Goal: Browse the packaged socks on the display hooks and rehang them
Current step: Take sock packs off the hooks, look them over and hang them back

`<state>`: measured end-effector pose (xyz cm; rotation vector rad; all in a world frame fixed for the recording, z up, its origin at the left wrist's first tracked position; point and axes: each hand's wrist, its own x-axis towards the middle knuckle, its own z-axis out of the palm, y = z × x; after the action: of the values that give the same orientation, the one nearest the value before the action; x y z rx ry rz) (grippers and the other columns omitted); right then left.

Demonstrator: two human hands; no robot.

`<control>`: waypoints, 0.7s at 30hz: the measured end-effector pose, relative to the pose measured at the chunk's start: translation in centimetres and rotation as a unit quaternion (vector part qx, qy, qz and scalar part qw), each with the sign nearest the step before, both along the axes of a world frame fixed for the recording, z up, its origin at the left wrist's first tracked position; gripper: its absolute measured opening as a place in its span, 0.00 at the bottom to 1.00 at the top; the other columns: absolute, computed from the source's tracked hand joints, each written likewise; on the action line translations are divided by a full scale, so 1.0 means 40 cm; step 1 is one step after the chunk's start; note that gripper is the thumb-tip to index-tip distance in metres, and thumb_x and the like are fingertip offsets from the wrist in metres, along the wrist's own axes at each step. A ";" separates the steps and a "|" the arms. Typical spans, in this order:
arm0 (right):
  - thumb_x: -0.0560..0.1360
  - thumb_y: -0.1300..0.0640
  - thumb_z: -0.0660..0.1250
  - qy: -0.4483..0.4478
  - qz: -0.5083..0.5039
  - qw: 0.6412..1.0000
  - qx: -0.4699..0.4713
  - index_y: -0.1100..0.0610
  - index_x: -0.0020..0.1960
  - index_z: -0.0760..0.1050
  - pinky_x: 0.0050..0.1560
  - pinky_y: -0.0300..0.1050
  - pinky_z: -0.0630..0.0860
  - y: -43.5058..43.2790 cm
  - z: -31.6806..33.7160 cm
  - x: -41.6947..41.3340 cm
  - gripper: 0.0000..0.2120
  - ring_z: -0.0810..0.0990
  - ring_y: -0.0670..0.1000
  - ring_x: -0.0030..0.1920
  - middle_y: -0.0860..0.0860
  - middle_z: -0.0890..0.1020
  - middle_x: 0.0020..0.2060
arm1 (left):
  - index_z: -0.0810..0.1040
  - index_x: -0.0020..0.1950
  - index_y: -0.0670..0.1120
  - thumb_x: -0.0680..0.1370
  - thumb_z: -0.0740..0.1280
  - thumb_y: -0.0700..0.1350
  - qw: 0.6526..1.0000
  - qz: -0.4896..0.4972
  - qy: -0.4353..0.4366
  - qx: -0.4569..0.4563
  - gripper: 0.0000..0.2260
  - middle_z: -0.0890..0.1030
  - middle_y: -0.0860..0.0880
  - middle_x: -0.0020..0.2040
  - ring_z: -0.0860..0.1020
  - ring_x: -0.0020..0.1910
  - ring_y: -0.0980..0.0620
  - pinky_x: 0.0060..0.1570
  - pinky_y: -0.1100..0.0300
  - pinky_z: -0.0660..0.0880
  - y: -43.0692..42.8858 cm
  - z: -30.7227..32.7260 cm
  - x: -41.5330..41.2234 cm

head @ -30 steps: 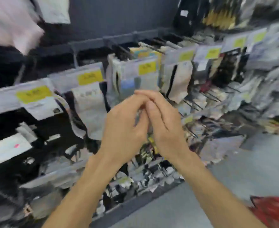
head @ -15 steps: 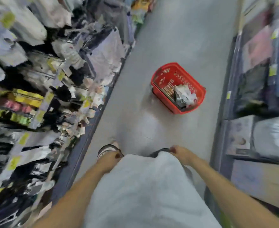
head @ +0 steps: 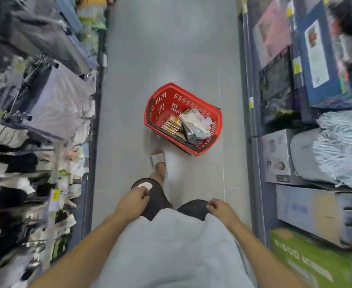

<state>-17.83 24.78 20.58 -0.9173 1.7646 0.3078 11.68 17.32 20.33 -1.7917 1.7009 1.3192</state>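
Observation:
The packaged socks [head: 23,183] hang in blurred rows on display hooks along the left side of the aisle, with yellow price tags [head: 55,194] among them. Both my hands are down at my thighs, away from the display. My left hand [head: 132,199] rests with loosely curled fingers on my dark shorts [head: 156,199], next to a pale patch. My right hand [head: 220,208] lies loosely curled at the edge of the shorts on the other leg. Neither hand holds a sock pack.
A red shopping basket [head: 156,104] stands on the grey floor [head: 171,48] ahead of my sandalled foot [head: 158,161], with several packets [head: 195,125] in it. Boxed goods and bedding [head: 326,152] fill the shelves on the right. Folded clothing [head: 58,109] lies further along the left.
One second ago both hands were raised together in front of the sock hooks. My view has since swung right and down the aisle, and both hands have dropped to my thighs.

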 end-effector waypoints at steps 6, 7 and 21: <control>0.79 0.59 0.61 -0.042 -0.061 0.997 -0.019 0.56 0.59 0.80 0.67 0.44 0.69 -0.314 -0.092 -0.024 0.12 0.78 0.52 0.62 0.51 0.82 0.60 | 0.77 0.59 0.47 0.80 0.60 0.48 0.990 -0.123 -0.002 0.070 0.11 0.81 0.43 0.58 0.78 0.57 0.42 0.56 0.51 0.75 -0.395 -0.112 -0.100; 0.79 0.58 0.62 -0.043 -0.081 0.996 -0.023 0.57 0.60 0.80 0.66 0.43 0.70 -0.370 -0.114 -0.028 0.12 0.78 0.52 0.61 0.52 0.82 0.60 | 0.77 0.59 0.47 0.80 0.60 0.48 0.989 -0.127 0.000 0.070 0.11 0.81 0.43 0.58 0.78 0.57 0.41 0.56 0.50 0.75 -0.459 -0.137 -0.127; 0.73 0.60 0.67 0.045 -0.081 0.991 -0.094 0.57 0.68 0.72 0.61 0.48 0.71 -0.884 -0.792 -0.131 0.22 0.75 0.58 0.63 0.57 0.74 0.65 | 0.75 0.44 0.45 0.79 0.62 0.44 0.984 0.102 0.063 0.132 0.07 0.78 0.44 0.43 0.78 0.50 0.41 0.49 0.50 0.73 -0.773 -0.798 -0.515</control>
<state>-23.06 -10.58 -11.11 -0.8976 1.9643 0.0798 -8.92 -13.61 -11.59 -1.7935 1.3521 1.6892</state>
